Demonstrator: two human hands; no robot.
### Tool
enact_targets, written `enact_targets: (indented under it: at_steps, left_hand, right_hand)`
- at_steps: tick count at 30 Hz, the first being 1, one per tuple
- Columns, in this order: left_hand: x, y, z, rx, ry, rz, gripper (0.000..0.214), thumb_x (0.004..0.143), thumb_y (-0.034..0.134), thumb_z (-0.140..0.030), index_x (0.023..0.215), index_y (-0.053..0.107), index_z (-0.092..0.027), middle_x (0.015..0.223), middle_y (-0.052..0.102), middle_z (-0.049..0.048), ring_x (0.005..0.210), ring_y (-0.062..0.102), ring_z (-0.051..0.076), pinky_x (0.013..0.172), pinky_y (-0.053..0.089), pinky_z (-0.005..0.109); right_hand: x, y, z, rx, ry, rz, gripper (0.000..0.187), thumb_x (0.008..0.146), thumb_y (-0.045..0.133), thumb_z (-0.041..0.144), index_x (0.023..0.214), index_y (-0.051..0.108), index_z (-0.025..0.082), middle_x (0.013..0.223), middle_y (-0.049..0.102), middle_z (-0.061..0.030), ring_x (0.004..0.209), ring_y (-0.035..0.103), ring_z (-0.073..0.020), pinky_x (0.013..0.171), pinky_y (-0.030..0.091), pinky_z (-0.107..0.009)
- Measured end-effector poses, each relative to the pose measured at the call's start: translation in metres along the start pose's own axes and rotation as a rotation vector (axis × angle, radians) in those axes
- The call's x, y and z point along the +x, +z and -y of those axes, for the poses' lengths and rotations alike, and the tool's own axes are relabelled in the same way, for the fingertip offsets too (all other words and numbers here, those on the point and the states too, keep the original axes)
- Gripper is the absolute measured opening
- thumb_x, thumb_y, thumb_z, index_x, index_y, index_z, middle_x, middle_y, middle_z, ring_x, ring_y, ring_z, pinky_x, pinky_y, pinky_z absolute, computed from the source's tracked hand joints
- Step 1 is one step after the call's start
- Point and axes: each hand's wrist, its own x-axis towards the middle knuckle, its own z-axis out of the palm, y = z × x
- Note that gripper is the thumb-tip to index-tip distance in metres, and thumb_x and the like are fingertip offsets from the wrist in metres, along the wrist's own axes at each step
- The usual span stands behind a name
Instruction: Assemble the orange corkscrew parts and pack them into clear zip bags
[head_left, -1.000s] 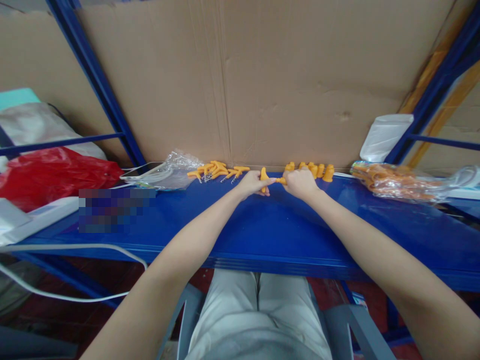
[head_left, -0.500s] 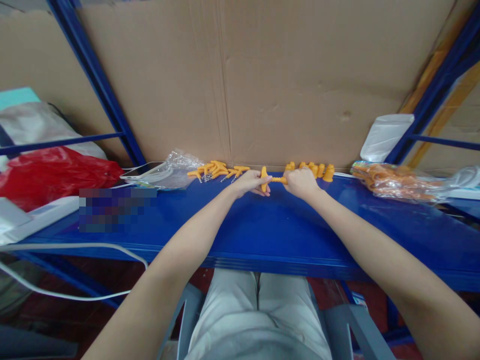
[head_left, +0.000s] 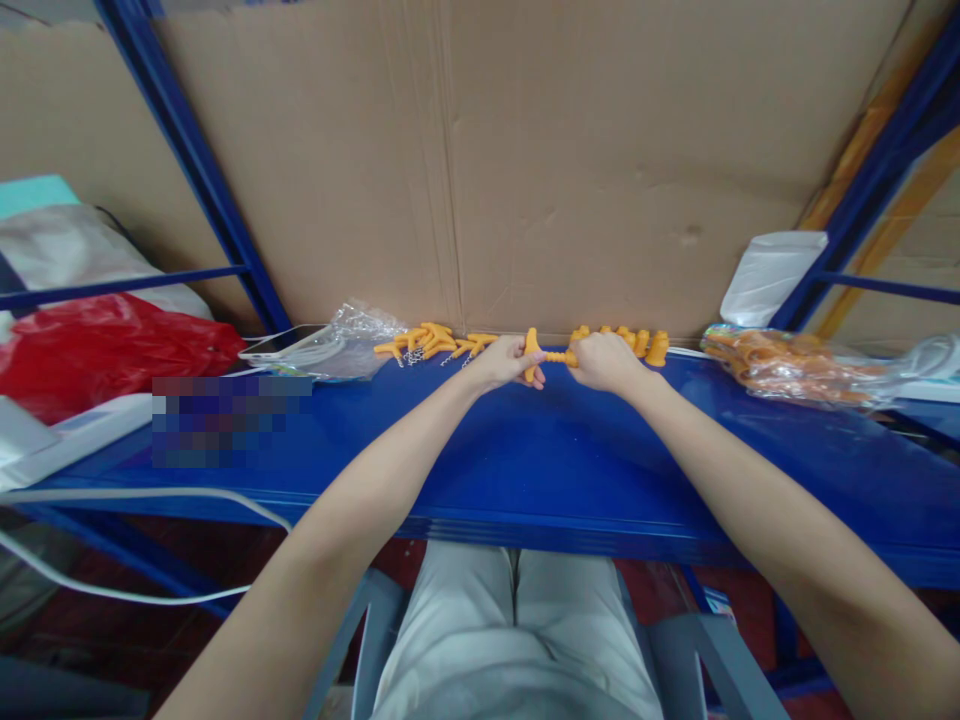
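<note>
Plastic, by its smooth orange look, seems to form the T-handled piece (head_left: 532,345), which the two hands hold between them at the far side of the blue worktop (head_left: 540,460), its crossbar to the left and its shaft running right. The left hand (head_left: 496,364) has its grip closed about the crossbar, thumb along the near side and both ends of the bar showing. The right hand (head_left: 606,360) makes a closed fist at the shaft's right end, around an orange end piece (head_left: 572,358); the fingers cover most of that part, so its full shape cannot be told.

I would expect the piece to be light and stiff, with little give in the bar and some slip if fingers are damp. The crossbar looks the best place to take hold, since it gives the fingers leverage and resists rolling; the shaft is thin and would probably twist under a loose pinch.

Loose T-shaped pieces (head_left: 429,338) lie far left of the left hand, with metal spirals showing. Those spirals look pointed, so such pieces are better lifted by their bars. Tapered orange pieces (head_left: 657,348) stand just beyond and right of the right hand; their broad lower ends should sit steadily.
</note>
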Motion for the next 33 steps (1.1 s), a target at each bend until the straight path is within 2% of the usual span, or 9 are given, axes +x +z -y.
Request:
enact_targets:
  at_steps: [7, 12, 18, 22, 25, 29, 33]
  left_hand:
    - [-0.002, 0.003, -0.003, -0.03, 0.034, -0.018, 0.021, 0.085, 0.067, -0.027, 0.079, 0.053, -0.011, 0.057, 0.067, 0.0018, 0.051, 0.065, 0.01, 0.06, 0.053, 0.021]
    - [-0.005, -0.002, -0.004, -0.094, -0.05, -0.061, 0.019, 0.089, 0.061, -0.027, 0.079, 0.055, -0.012, 0.058, 0.068, 0.0027, 0.052, 0.066, 0.011, 0.062, 0.055, 0.023]
    - [-0.004, -0.008, -0.001, -0.146, -0.094, -0.106, 0.019, 0.09, 0.06, -0.027, 0.078, 0.057, -0.012, 0.06, 0.068, 0.0034, 0.053, 0.066, 0.011, 0.065, 0.055, 0.024]
    - [-0.006, -0.012, 0.0, -0.103, -0.133, -0.113, 0.02, 0.093, 0.053, -0.022, 0.077, 0.058, -0.012, 0.062, 0.069, 0.0043, 0.056, 0.066, 0.011, 0.069, 0.056, 0.025]
    - [-0.007, -0.019, 0.003, -0.075, -0.149, -0.105, 0.021, 0.094, 0.051, -0.02, 0.076, 0.059, -0.012, 0.066, 0.07, 0.0053, 0.06, 0.067, 0.012, 0.079, 0.056, 0.031]
    - [-0.009, -0.028, 0.009, -0.099, -0.167, -0.093, 0.019, 0.094, 0.05, -0.02, 0.078, 0.058, -0.013, 0.068, 0.07, 0.0055, 0.062, 0.068, 0.013, 0.082, 0.056, 0.034]
    - [-0.008, -0.036, 0.013, -0.136, -0.179, -0.083, 0.02, 0.094, 0.049, -0.02, 0.079, 0.059, -0.013, 0.068, 0.07, 0.0067, 0.064, 0.069, 0.013, 0.083, 0.056, 0.033]
  right_hand:
    - [-0.002, 0.002, -0.003, -0.005, 0.024, -0.018, 0.034, 0.088, 0.041, 0.028, 0.097, 0.07, 0.011, 0.086, 0.071, -0.0192, 0.088, 0.068, -0.0291, 0.07, 0.041, -0.031]
    - [-0.004, 0.002, 0.001, -0.011, -0.029, -0.127, 0.033, 0.091, 0.039, 0.028, 0.099, 0.065, 0.009, 0.09, 0.07, -0.0191, 0.088, 0.064, -0.0268, 0.073, 0.035, -0.031]
    - [-0.003, 0.009, -0.005, 0.042, -0.107, -0.225, 0.026, 0.087, 0.046, 0.025, 0.097, 0.063, 0.009, 0.09, 0.067, -0.0183, 0.091, 0.058, -0.0274, 0.075, 0.031, -0.032]
    - [0.0, 0.022, -0.018, 0.333, -0.191, -0.24, 0.028, 0.086, 0.052, 0.031, 0.102, 0.064, 0.012, 0.097, 0.068, -0.0148, 0.092, 0.06, -0.0255, 0.078, 0.037, -0.033]
    - [0.003, 0.032, -0.024, 0.668, -0.142, -0.244, 0.034, 0.08, 0.061, 0.032, 0.108, 0.064, 0.012, 0.102, 0.069, -0.0131, 0.091, 0.063, -0.0234, 0.079, 0.045, -0.034]
    - [0.005, 0.038, -0.025, 1.07, -0.04, -0.125, 0.039, 0.077, 0.066, 0.027, 0.113, 0.062, 0.012, 0.103, 0.07, -0.0118, 0.089, 0.066, -0.0201, 0.08, 0.051, -0.035]
    - [0.007, 0.038, -0.023, 1.253, -0.009, -0.042, 0.045, 0.074, 0.067, 0.018, 0.118, 0.059, 0.012, 0.111, 0.069, -0.0135, 0.096, 0.067, -0.0186, 0.086, 0.052, -0.035]
